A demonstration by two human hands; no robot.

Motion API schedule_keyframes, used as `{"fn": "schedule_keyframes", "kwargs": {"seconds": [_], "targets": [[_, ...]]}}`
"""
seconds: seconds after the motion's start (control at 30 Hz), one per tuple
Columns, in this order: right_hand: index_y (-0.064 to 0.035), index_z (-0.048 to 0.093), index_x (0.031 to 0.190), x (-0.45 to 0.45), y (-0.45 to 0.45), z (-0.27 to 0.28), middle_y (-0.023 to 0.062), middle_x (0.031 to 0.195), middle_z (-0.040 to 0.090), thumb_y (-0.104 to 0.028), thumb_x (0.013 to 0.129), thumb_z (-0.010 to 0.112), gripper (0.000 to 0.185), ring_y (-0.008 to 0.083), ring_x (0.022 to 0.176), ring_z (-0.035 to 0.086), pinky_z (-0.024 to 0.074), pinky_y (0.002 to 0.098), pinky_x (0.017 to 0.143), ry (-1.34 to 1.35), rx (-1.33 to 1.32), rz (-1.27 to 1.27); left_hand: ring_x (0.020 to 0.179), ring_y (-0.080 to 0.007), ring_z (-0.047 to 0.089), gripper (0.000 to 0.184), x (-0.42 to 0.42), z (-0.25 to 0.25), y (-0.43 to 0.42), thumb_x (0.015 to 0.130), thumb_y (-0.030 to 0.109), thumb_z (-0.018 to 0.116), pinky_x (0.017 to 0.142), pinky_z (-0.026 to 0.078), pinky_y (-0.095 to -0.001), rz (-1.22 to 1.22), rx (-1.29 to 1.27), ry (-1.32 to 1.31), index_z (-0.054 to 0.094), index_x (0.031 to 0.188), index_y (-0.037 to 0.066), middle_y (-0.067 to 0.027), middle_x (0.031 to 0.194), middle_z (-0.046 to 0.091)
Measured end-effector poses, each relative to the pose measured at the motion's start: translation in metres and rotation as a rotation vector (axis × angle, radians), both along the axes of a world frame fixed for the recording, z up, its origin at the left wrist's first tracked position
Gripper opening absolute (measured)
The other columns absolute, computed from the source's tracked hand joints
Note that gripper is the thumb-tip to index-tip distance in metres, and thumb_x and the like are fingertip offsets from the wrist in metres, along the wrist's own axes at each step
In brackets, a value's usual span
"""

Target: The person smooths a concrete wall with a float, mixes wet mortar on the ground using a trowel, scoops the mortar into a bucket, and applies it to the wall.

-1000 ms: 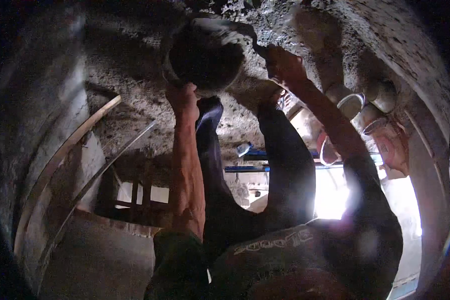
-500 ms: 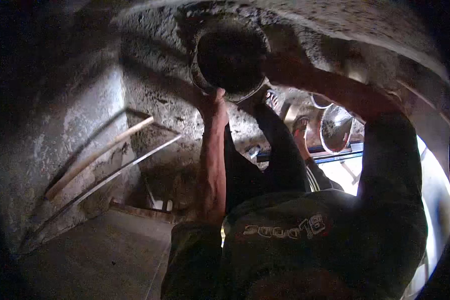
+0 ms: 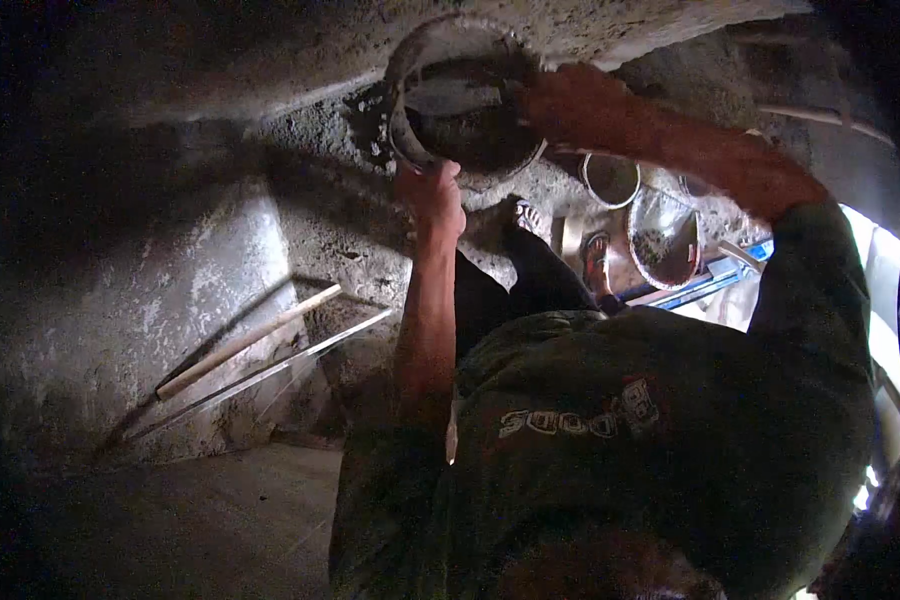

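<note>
In the head view I hold a round bucket, tilted so that its wide mouth faces me. A pale grey patch shows inside, and the rest of its interior is dark. My left hand is closed on the lower left rim, thumb on top. At the right side of the rim is my right hand, closed against the bucket; shadow and blur partly hide its fingers. Rough, lumpy grey wall or ground surrounds the bucket.
A wooden pole and a thin straight bar lean at the left wall. Rightward stand a round container and a larger bucket holding grey material. Blue bars lie beside it. A sandaled foot is below my hands.
The bucket has tipped, so its pale inside now shows. My view has turned, shifting the pole and bar rightward and lower. Both hands stay at the rim.
</note>
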State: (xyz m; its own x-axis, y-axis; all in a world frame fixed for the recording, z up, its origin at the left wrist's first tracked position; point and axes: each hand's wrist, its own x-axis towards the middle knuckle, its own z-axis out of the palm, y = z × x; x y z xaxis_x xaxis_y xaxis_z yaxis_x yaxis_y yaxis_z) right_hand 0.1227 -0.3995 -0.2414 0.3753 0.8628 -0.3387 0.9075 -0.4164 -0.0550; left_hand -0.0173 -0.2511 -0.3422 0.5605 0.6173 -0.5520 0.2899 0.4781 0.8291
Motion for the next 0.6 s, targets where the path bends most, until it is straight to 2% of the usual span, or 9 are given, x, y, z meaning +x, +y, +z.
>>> {"fn": "schedule_keyframes", "kwargs": {"seconds": [0.1,0.17,0.23,0.3,0.4,0.47,0.53,0.6], "targets": [[-0.0048,0.061,0.084,0.001,-0.017,0.001,0.0176,0.078,0.061,-0.016,0.071,0.058,0.017,0.0305,0.075,0.062,0.0512,0.0408,0.062,0.101,0.008,0.055,0.077,-0.0211,0.049,0.046,0.0,0.008,-0.011,0.06,-0.003,0.054,0.074,0.038,-0.0303,-0.133,0.09,0.059,0.045,0.106,0.0,-0.011,0.097,0.051],[-0.0047,0.062,0.083,0.019,-0.023,0.016,0.0193,0.079,0.061,-0.016,0.07,0.059,0.017,0.031,0.074,0.062,0.0513,0.0415,0.061,0.004,-0.199,0.001,0.079,-0.0218,0.049,0.049,-0.004,0.028,-0.015,0.06,-0.002,0.055,0.075,0.038,-0.0309,-0.122,0.081,0.04,0.044,0.108,-0.001,-0.0127,0.099,0.05],[-0.0049,0.063,0.082,0.029,-0.039,0.021,0.0188,0.08,0.061,-0.017,0.072,0.059,0.017,0.0307,0.071,0.062,0.0513,0.0411,0.06,-0.133,0.064,-0.054,0.082,-0.0225,0.049,0.053,-0.013,0.034,-0.022,0.06,-0.002,0.055,0.076,0.038,-0.0315,-0.132,0.039,0.057,0.042,0.111,-0.003,-0.0144,0.101,0.05],[-0.0049,0.063,0.082,0.032,-0.053,0.025,0.0187,0.079,0.061,-0.017,0.072,0.058,0.016,0.0308,0.071,0.062,0.0513,0.0412,0.059,-0.199,0.209,-0.054,0.097,-0.029,0.048,0.061,-0.011,0.024,-0.024,0.059,0.004,0.057,0.084,0.037,-0.0357,-0.123,0.149,0.032,0.039,0.117,-0.005,-0.0189,0.107,0.048],[-0.0049,0.062,0.082,0.013,-0.062,0.004,0.0185,0.079,0.061,-0.017,0.072,0.058,0.016,0.031,0.071,0.062,0.0512,0.0413,0.059,0.003,0.041,-0.094,0.098,-0.0292,0.049,0.06,-0.011,0.035,-0.026,0.061,0.007,0.057,0.084,0.04,-0.0376,-0.244,0.256,-0.057,0.039,0.118,-0.004,-0.0187,0.112,0.047],[-0.0049,0.062,0.082,-0.004,-0.06,0.009,0.0184,0.079,0.061,-0.017,0.072,0.058,0.016,0.0311,0.07,0.062,0.0512,0.0414,0.059,0.066,0.038,-0.103,0.099,-0.0293,0.049,0.06,-0.018,0.056,-0.032,0.062,0.008,0.057,0.084,0.041,-0.0383,-0.296,0.267,-0.098,0.039,0.118,-0.004,-0.0186,0.114,0.047],[-0.0049,0.062,0.083,-0.016,-0.06,0.024,0.0182,0.078,0.061,-0.017,0.072,0.057,0.016,0.0312,0.07,0.062,0.0511,0.0415,0.059,0.067,0.085,-0.12,0.096,-0.0294,0.05,0.062,-0.019,0.066,-0.034,0.061,0.006,0.057,0.077,0.045,-0.0404,-0.22,0.23,0.027,0.037,0.12,-0.002,-0.0161,0.114,0.046],[-0.0049,0.062,0.083,-0.017,-0.063,0.033,0.0181,0.078,0.061,-0.016,0.072,0.057,0.016,0.0314,0.07,0.062,0.0511,0.0416,0.059,0.057,0.131,-0.149,0.094,-0.0304,0.05,0.065,-0.022,0.05,-0.029,0.061,0.004,0.056,0.073,0.047,-0.0424,-0.23,0.295,0.06,0.034,0.122,0.002,-0.0155,0.115,0.045]]}}
